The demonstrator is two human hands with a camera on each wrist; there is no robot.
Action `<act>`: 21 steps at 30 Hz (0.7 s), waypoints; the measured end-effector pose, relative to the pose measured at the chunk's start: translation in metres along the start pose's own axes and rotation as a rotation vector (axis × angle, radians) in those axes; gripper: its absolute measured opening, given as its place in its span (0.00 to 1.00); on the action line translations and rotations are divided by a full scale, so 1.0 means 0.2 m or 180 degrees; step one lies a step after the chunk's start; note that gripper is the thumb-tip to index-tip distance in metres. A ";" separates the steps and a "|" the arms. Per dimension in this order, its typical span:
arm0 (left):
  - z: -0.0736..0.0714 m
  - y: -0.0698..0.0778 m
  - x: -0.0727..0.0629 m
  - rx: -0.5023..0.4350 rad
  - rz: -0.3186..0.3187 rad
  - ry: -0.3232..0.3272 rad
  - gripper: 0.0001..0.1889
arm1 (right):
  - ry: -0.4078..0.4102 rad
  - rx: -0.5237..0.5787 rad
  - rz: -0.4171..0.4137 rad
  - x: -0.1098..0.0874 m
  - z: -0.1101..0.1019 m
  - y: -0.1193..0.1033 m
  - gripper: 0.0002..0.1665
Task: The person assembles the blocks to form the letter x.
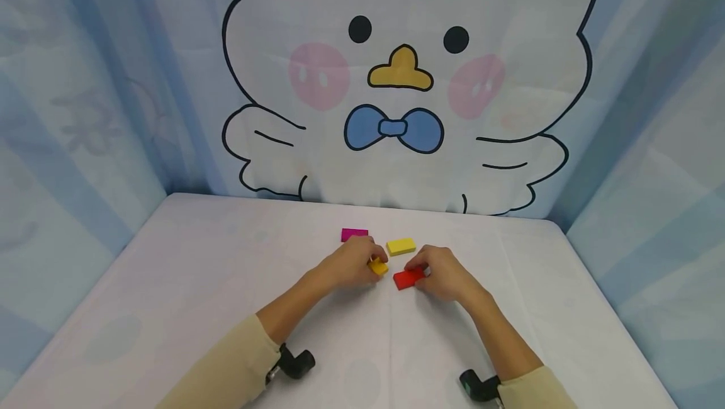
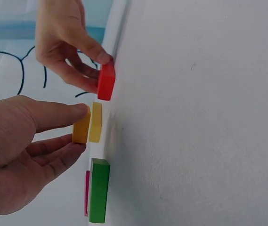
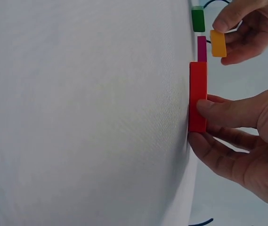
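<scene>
Between thumb and fingers, my left hand (image 1: 354, 262) pinches an orange-yellow block (image 2: 81, 127), raised off the table in the left wrist view. My right hand (image 1: 446, 275) grips a red block (image 3: 198, 89) by one end, low over the tabletop. A yellow block (image 1: 401, 246) lies just beyond the two hands. Farther back on the left is a magenta block (image 1: 354, 233), partly covered by my left hand in the head view. A green block (image 2: 99, 190) shows near the magenta one in both wrist views; in the head view it is hidden behind the left hand.
The blocks rest on a table (image 1: 170, 308) with a pale cloth. Its far edge meets a curtain (image 1: 396, 176) printed with a cartoon bird, and more fabric hangs at both sides. A black camera is strapped at each sleeve cuff.
</scene>
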State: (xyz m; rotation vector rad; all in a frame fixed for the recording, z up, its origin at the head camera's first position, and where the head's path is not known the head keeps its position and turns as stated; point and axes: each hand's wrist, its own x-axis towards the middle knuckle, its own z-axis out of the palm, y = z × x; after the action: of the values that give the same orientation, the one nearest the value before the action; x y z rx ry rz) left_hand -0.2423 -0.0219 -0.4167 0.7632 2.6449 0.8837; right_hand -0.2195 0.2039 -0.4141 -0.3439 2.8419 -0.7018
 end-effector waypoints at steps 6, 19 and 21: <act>-0.01 0.02 -0.06 0.0047 -0.0030 -0.0015 0.17 | -0.0013 -0.0032 -0.0039 0.00 0.00 0.00 0.18; 0.04 0.05 -0.12 0.0157 0.0024 -0.0166 0.14 | -0.0024 0.0003 -0.0007 -0.01 -0.01 0.00 0.18; 0.05 0.06 -0.12 0.0151 0.0021 -0.0183 0.14 | -0.0026 -0.0002 -0.0005 -0.02 -0.01 0.00 0.18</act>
State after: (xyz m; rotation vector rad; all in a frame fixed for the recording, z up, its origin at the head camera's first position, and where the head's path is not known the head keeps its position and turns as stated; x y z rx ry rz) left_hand -0.2143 -0.0231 -0.4156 0.7968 2.6231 0.7914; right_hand -0.2167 0.2060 -0.4122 -0.3485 2.8344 -0.6984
